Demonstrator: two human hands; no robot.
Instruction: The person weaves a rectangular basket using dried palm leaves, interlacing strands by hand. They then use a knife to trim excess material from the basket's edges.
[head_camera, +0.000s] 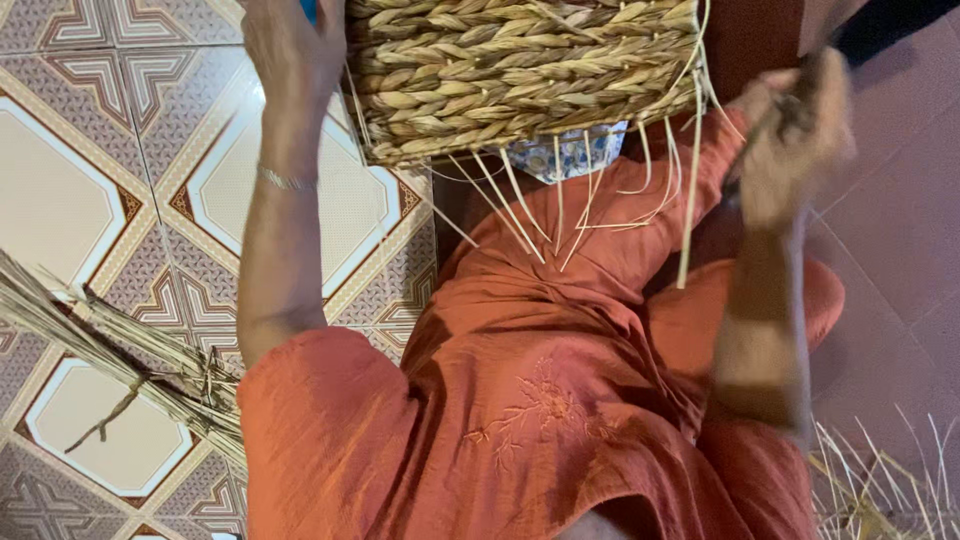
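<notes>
Woven basket (520, 75) held over the lap: left hand (290, 50) closed on its side; right hand (795, 140), blurred, apparently clenched around strands (690, 190). A hard pull may snap them.

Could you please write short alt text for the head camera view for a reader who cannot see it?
A person in an orange garment holds a woven straw basket, loose strands hanging from its edge; the left hand steadies its side, and the blurred right hand is beside it. Dried straw bundles lie on the patterned tiled floor.
</notes>
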